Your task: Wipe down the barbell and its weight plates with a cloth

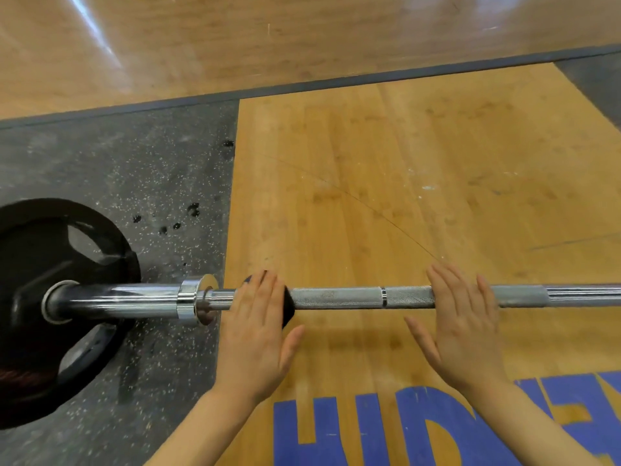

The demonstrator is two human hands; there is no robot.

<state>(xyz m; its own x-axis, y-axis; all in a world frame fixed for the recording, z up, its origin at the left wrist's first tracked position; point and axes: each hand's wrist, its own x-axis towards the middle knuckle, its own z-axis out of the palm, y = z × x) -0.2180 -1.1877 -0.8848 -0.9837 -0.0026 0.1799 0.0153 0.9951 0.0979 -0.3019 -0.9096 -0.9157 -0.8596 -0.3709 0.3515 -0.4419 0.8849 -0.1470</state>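
A steel barbell (339, 297) lies left to right across the floor. Its chrome sleeve (127, 299) carries a black weight plate (33, 250) at the left edge of the view. My left hand (258, 331) lies over the shaft just right of the collar (198, 299), fingers nearly flat, pressing a dark cloth (288, 306) onto the bar. Only the edges of the cloth show past the fingers. My right hand (460, 327) rests flat on the knurled shaft farther right, fingers stretched out, holding nothing.
The plate stands on a grey speckled rubber mat (117, 169). The shaft spans a wooden platform (403, 163) with blue painted letters (403, 428) near my wrists. A dark border strip (336, 80) separates the platform from more wooden floor beyond.
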